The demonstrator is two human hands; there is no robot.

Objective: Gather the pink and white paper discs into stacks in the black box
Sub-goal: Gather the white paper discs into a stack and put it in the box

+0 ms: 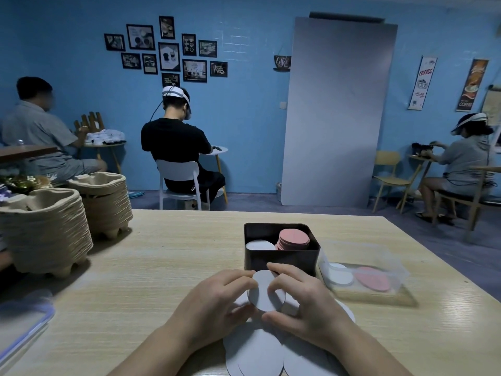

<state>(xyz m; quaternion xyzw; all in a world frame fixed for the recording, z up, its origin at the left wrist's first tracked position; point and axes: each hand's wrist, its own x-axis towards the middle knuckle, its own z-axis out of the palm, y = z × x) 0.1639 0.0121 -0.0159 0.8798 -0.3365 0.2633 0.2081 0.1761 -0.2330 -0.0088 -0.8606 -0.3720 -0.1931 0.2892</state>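
The black box (282, 257) stands at the table's middle, holding a tall pink disc stack (294, 238) on its right and a lower white stack (259, 245) on its left. Just in front of it, my left hand (217, 299) and my right hand (303, 302) both hold a small stack of white discs (263, 293) between curled fingers and thumbs, tilted up off the table. Several loose white discs (254, 354) lie spread on the table beneath my wrists.
A clear plastic tray (363, 270) with a white and a pink disc pile sits right of the box. Two stacks of pulp cup carriers (46, 229) stand at the left. A clear lid (21, 321) lies at the near left. Three people sit at tables behind.
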